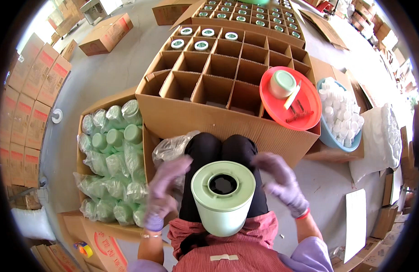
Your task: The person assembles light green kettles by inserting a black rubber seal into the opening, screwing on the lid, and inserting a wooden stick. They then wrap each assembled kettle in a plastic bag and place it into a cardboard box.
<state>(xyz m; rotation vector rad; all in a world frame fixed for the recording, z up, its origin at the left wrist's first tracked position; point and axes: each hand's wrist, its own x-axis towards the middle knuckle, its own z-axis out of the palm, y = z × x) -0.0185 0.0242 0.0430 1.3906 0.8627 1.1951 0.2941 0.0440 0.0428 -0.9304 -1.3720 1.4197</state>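
So the green jar (223, 199) is sitting upright on the person's lap, open top facing up, against their red shirt. Both gloved hands are off it: left hand (166, 186) and right hand (279, 179) hover either side, fingers loosely spread, holding nothing. Divided box (218, 81) sits right in front.

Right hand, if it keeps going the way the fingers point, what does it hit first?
Likely the pale green jar on the lap: the right hand sits beside it, fingers angled toward its lid. The hand is blurred and depth unclear, so this is tentative.
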